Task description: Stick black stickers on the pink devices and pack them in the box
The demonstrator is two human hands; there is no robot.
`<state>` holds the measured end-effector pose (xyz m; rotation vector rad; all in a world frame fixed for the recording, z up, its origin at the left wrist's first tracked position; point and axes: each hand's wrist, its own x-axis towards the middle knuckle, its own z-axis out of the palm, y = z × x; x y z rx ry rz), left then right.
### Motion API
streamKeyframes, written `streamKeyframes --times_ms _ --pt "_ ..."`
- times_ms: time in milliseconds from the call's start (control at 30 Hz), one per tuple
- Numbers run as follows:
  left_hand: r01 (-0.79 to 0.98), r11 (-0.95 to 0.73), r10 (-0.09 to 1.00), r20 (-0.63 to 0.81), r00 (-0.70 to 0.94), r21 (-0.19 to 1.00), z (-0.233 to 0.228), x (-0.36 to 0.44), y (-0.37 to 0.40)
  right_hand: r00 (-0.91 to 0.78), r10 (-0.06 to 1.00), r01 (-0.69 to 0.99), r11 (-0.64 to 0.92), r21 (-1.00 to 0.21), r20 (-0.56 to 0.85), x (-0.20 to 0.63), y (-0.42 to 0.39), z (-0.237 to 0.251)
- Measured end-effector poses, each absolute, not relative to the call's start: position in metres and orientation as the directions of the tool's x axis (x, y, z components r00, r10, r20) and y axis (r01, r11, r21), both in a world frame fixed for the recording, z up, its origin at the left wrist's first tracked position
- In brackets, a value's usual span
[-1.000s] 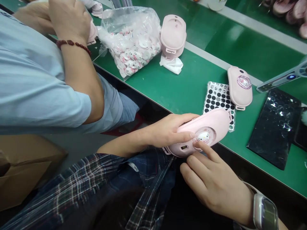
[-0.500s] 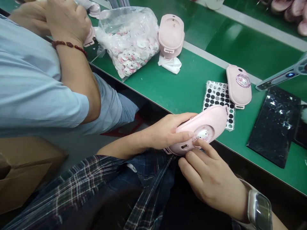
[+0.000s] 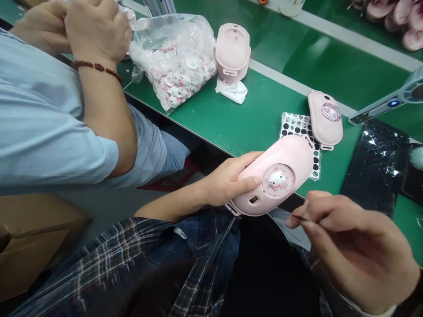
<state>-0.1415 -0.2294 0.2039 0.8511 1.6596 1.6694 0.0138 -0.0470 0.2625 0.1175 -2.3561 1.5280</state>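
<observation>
The pink case (image 3: 280, 176) is being grasped at its near end by the left hand (image 3: 228, 182) — its long axis is running up and away from that grip. The right hand (image 3: 350, 246), pinched around a thin dark sliver, is being held just below the case's far end — apart from it.

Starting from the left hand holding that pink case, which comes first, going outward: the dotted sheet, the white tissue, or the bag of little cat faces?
From the left hand:
1. Dotted sheet, on the green table just past the held pink case.
2. White tissue, farther back, under another case.
3. Bag, farthest, back left near the co-worker.
</observation>
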Motion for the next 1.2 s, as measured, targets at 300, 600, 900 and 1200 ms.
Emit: streamKeyframes --times_ms 300,600,900,1200 --pt "0.131 -0.057 0.721 0.132 -0.68 0.99 0.187 -0.12 -0.217 -0.903 0.424 -0.009 0.147 -0.989 0.072 0.0 -0.063 0.239" --pt "0.029 -0.044 0.694 0.052 -0.718 0.999 0.18 -0.114 -0.213 -0.883 0.453 0.038 0.325 -0.945 0.121 -0.002 -0.065 0.231" --pt "0.072 -0.055 0.682 0.09 -0.725 0.996 0.182 -0.112 -0.213 -0.876 0.443 0.018 0.426 -0.904 0.191 -0.003 -0.066 0.228" --pt "0.146 -0.051 0.692 0.141 -0.708 0.988 0.179 -0.111 -0.214 -0.874 0.432 0.036 0.518 -0.855 0.224 -0.002 -0.065 0.224"
